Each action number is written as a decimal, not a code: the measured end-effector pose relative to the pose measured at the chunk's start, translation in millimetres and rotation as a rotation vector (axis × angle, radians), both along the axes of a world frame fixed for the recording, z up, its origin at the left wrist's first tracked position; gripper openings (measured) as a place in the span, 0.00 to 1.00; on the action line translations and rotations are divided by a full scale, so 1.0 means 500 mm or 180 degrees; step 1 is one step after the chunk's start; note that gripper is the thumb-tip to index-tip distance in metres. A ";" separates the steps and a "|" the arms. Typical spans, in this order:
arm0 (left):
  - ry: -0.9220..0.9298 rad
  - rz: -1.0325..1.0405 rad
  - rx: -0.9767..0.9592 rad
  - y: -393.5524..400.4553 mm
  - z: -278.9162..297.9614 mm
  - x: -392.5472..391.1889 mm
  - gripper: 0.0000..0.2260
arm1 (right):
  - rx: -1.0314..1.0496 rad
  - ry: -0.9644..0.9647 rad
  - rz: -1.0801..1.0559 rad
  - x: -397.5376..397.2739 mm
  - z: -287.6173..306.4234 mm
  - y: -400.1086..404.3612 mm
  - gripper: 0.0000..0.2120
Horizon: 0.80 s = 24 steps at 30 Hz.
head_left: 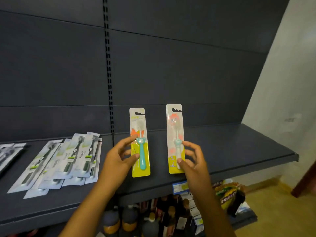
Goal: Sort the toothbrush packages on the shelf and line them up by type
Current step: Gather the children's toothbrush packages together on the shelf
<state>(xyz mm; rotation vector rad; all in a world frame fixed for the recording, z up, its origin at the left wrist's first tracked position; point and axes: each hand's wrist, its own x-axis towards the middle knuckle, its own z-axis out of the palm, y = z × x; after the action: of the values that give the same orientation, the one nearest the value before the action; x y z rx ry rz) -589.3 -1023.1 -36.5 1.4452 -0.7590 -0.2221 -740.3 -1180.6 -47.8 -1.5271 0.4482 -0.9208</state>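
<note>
My left hand pinches a yellow-and-white package with a teal children's toothbrush by its left edge. My right hand pinches a second package of the same kind with a white toothbrush by its right edge. Both packages stand upright above the dark shelf board, a hand's width apart. At the left, several white packages with black toothbrushes lie overlapping in a fanned pile. More dark packages lie at the far left edge.
The shelf's dark back panel rises behind the packages. Below the shelf stand bottles and snack bags. A blue price tag sits on the shelf's front edge. A pale wall is at the right.
</note>
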 end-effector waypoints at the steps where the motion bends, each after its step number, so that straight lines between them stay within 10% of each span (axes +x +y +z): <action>1: -0.0002 0.0037 0.0047 -0.009 -0.004 0.009 0.23 | -0.0007 -0.0013 0.0033 0.007 0.000 -0.013 0.21; 24: -0.1330 0.0563 0.3158 -0.129 -0.123 0.166 0.24 | -0.0005 -0.0005 0.0529 0.143 0.005 -0.118 0.20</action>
<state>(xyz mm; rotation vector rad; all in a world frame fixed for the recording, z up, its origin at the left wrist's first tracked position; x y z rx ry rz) -506.5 -1087.6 -97.9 2.5438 -0.8944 -0.1634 -668.6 -1239.4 -45.1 -1.5403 0.3140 -0.7930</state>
